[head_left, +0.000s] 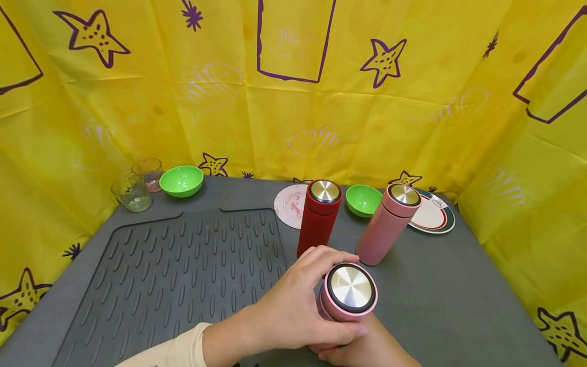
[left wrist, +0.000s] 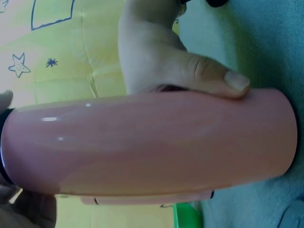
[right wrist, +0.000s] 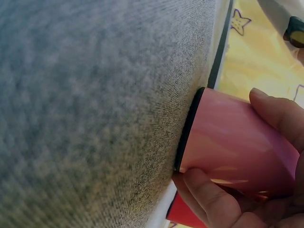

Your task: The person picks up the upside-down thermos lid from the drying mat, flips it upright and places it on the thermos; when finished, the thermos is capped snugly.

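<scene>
A pink thermos bottle (head_left: 324, 306) with a silver-topped lid (head_left: 351, 287) stands nearly upright close to me. My left hand (head_left: 284, 306) reaches over from the left and grips it around the top, thumb on the near side and fingers on the far side. Lower down, my right hand (left wrist: 159, 64) holds the bottle's body, its thumb lying along the side near the base. Much of the right hand is hidden behind the bottle and left hand in the head view. Right-hand fingers (right wrist: 213, 202) curl under the pink body in the right wrist view.
Beyond the hands stand a red thermos (head_left: 318, 224) and a second pink thermos (head_left: 385, 229). Behind are a round pink-white plate (head_left: 286, 206), green bowls (head_left: 182, 181), a rimmed plate (head_left: 440, 219) and glasses (head_left: 137, 196). A ridged dark mat (head_left: 183, 265) lies at left.
</scene>
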A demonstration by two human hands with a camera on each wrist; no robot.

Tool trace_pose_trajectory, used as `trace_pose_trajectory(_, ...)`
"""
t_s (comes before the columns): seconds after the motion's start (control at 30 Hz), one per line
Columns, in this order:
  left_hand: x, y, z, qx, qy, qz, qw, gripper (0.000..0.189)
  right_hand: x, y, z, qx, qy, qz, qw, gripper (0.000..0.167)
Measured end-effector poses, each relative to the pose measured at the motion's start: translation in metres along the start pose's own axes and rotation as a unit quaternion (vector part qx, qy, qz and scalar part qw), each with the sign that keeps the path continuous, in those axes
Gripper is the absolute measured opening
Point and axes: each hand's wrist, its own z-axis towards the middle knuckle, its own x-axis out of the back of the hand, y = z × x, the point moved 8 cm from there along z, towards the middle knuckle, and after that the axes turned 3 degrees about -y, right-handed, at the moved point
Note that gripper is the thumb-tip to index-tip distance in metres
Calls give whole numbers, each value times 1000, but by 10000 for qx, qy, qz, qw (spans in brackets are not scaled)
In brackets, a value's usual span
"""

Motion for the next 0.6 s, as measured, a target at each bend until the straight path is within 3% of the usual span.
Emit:
trace_pose_trajectory(0.13,0,-5,-2,283,155,-205,9993,75,-3,3,-2,-219,-191,655,9974,66)
trace_pose_trajectory(0.4,1,0,-3,-156,141,-56,9998,70,-1,-1,-1,295,-84,598,9977,67)
trace_pose_trajectory(0.6,-4,0,-4,-213,-112,-490,9985,81,1,-2,-3,359,121,328,9987,70)
